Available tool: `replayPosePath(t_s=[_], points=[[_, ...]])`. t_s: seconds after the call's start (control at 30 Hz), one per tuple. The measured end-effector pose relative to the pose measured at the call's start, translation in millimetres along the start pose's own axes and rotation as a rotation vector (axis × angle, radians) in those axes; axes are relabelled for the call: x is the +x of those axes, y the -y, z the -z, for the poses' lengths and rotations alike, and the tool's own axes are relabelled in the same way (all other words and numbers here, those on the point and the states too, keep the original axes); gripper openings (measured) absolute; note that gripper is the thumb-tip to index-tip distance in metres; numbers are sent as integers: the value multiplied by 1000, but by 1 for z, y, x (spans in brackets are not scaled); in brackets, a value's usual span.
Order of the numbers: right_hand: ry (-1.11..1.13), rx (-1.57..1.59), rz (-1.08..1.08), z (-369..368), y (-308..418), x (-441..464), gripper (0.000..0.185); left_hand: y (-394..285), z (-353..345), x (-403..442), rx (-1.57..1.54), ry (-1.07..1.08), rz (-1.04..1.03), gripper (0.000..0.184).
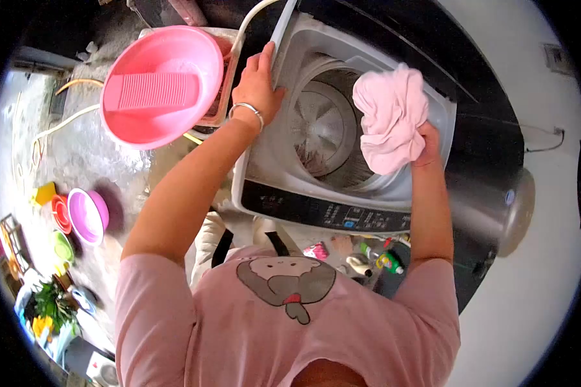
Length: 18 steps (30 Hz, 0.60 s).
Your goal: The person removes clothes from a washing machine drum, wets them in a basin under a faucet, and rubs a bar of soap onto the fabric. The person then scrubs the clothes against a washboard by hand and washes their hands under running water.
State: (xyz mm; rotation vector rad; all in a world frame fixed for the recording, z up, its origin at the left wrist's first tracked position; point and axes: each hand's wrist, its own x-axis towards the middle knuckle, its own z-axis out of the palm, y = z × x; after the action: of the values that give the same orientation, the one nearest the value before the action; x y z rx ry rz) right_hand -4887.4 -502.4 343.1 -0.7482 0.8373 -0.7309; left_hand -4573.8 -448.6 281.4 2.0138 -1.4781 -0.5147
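My right hand [427, 145] is closed around a bunched pink cloth [392, 116], held over the right side of the washing machine's open drum [326, 126]. The cloth hides part of the drum's rim and most of my right fingers. My left hand [258, 87], with a bracelet at the wrist, grips the edge of the machine's raised lid [283, 35]. The drum's ribbed floor shows below. Along the machine's near side runs the dark control panel [329, 209].
A pink basin [158, 135] with a built-in washboard [155, 91] stands left of the machine. Several coloured basins, one purple [89, 216], are on the floor further left. Bottles, one green [388, 261], lie near the machine's front. A grey cylindrical tank [481, 209] is at the right.
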Motion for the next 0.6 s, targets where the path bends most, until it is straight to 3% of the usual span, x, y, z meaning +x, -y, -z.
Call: replayPosePath(t_s=[0.1,0.13,0.23,0.3,0.33,0.37,0.43,0.5,0.6], points=[[240,-183,33,-96,15,2,60,0,7,-3,-5,12,-15,83],[326,-286,39,-135,15,9,60,18,-10,5,-9,4,-96,63],[648,-462,9,-239,-12,75,41,20,-4,8,73,22,-94,56],[759,-674,-129,-291,-28,113,39,17,-7,7,125,48,-93,52],[728,-934,-56,-300,-54,151,47,17,-10,6,152,64,-92,51],[647,-1126,180,-297,-81,180,53,25,-20,8,171,41,-107,50],[284,-1672,437,-295,-76,174,55,41,-41,12,211,-6,-137,49],[264,-1394,609,-256,-73,172,54,36,-33,9,158,41,-94,55],[455,-1017,245,-168,-52,144,38,8,-4,0,28,-35,-42,70]])
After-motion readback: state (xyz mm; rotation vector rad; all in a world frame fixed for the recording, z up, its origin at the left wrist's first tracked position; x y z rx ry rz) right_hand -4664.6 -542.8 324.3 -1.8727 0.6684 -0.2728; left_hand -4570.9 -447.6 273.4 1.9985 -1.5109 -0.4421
